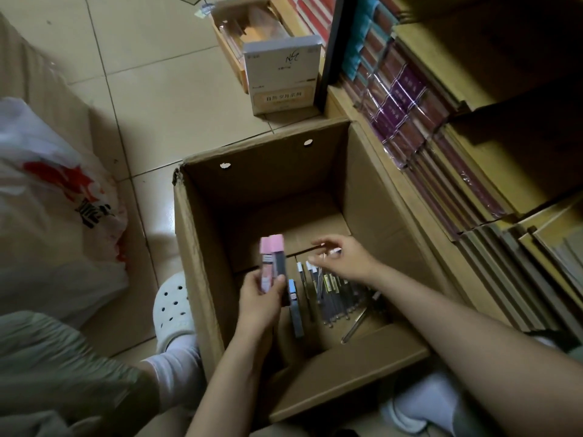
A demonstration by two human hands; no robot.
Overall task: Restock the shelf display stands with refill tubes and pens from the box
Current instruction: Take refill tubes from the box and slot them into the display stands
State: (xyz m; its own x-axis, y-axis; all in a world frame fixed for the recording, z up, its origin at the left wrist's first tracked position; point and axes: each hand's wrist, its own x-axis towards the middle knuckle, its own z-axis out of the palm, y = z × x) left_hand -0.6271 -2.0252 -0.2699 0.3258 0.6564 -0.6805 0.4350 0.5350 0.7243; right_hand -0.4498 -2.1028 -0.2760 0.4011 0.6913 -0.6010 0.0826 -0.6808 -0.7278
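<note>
- Reaching into the open cardboard box (202,247), the left hand (258,298) grips pink-capped refill tubes (273,260) upright.
- Right hand (344,257) hovers over pens (334,294) lying on the box bottom, fingers loosely spread; whether it pinches anything is unclear.
- Shelf (473,152) stands just right of the box.

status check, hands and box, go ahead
Left hand grips pink-capped tubes over the cardboard box. Right hand pinches a thin pen, blurred. More pens on box floor. Nothing blocking.
</note>
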